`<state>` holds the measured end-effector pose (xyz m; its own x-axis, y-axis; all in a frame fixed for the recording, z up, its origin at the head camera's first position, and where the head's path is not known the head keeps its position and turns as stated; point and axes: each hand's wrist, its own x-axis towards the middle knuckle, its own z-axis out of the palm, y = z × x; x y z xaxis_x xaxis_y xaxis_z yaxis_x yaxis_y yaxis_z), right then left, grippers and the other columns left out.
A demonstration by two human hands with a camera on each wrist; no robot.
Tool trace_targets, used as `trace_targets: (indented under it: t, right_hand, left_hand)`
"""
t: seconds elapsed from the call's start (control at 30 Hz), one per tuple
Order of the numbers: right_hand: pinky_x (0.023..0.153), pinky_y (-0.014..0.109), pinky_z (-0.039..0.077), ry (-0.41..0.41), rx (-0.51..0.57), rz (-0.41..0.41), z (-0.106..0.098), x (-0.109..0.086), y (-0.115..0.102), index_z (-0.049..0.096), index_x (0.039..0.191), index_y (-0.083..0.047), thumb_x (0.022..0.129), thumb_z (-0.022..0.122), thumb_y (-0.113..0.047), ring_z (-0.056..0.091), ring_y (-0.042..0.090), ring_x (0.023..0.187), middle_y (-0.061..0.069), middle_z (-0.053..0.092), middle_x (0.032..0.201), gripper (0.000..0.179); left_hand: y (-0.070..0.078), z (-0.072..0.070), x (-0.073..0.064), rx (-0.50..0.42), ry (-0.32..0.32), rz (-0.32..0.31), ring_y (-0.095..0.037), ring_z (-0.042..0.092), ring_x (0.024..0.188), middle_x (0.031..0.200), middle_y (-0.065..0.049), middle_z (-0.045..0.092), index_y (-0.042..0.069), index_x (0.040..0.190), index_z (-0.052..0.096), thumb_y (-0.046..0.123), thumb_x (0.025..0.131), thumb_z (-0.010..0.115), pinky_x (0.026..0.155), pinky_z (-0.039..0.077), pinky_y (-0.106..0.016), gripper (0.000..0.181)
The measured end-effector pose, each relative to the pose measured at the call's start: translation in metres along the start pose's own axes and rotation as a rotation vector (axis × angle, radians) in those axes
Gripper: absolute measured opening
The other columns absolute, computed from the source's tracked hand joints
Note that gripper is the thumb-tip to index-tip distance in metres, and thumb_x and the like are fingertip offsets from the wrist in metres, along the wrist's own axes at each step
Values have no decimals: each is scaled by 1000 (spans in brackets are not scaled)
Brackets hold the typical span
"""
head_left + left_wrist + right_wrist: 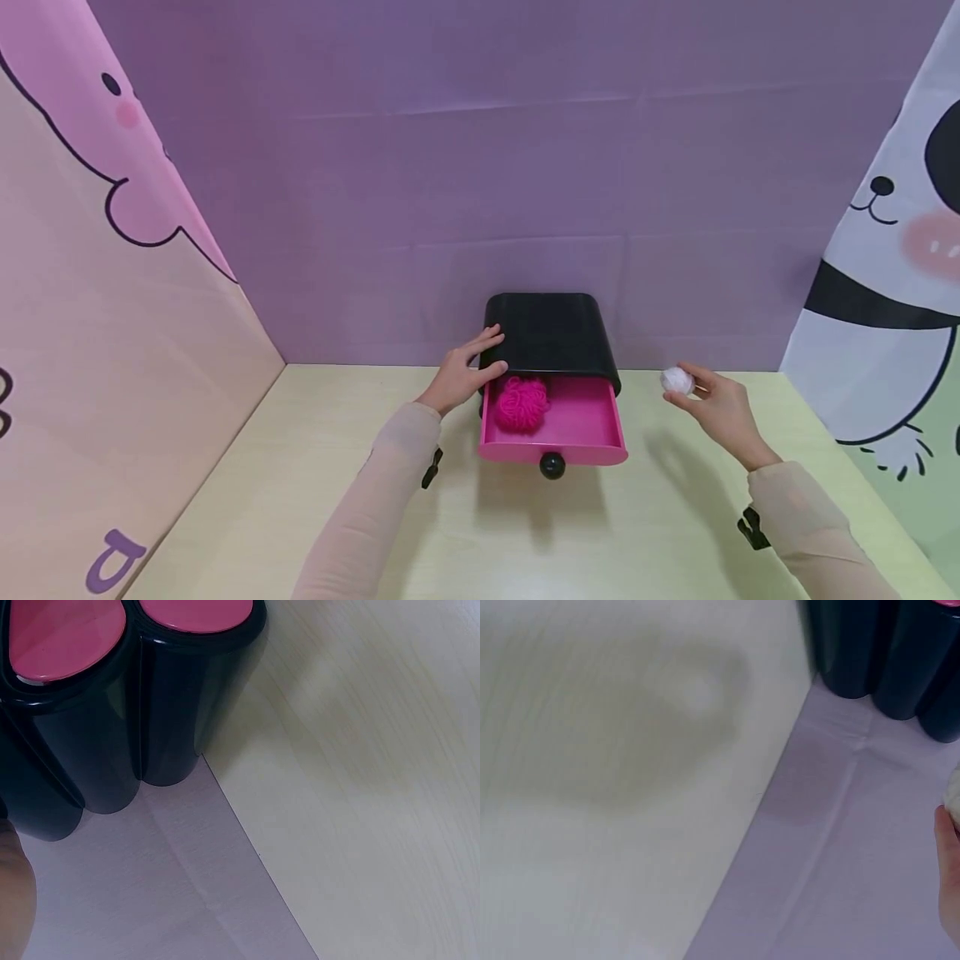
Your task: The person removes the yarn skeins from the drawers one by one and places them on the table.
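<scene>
In the head view a black drawer cabinet [551,333] stands at the back of the table, its pink top drawer [585,425] pulled out towards me. A bright pink yarn ball [522,405] lies in the drawer's left part. My left hand [467,371] rests against the cabinet's upper left edge, thumb at the front corner and fingers extended. To the right of the cabinet, my right hand [720,412] pinches a small white ball [677,381], which looks like wound yarn, between thumb and fingertips above the table. Only part of that ball shows in the right wrist view.
A round black knob [552,466] sticks out from the drawer front. Lower pink drawer fronts [67,637] show in the left wrist view. Behind the pale wooden table [300,500] rises a purple backdrop [450,167], with printed cartoon panels at both sides.
</scene>
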<state>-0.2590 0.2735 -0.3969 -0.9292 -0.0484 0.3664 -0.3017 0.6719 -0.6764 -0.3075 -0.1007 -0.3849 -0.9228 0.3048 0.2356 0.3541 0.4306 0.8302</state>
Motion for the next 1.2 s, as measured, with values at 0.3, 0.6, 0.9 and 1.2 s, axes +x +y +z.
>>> trace_targets:
  t: [0.3,0.6,0.9,1.2]
  right_hand:
    - [66,5,48,11,27,49,9,-2,27,50,124,11,77,72,-13,60,39,100,31,58,113,57]
    - [67,10,50,-2,24,119,14,-6,43,48,124,13,79,71,-14,58,41,103,32,57,114,57]
    - [66,6,47,-35,62,188,23,-9,55,47,126,13,80,70,-15,57,39,106,32,55,117,58]
    - [69,9,46,-71,51,208,30,-14,68,48,125,13,80,70,-15,57,39,107,32,55,117,57]
  left_hand:
    - [-1,1,0,-3,-1,0,-13,22,139,147,14,31,23,136,46,34,85,64,111,21,-49,56]
    - [0,4,1,-11,10,1,-13,22,139,147,14,31,23,136,46,35,84,64,111,21,-49,56]
    - [1,3,0,-7,8,-2,-13,21,139,147,14,31,24,136,46,34,84,64,112,21,-48,55]
    - [-1,4,2,-16,-7,15,-12,20,140,147,13,30,22,136,46,35,84,64,112,21,-47,56]
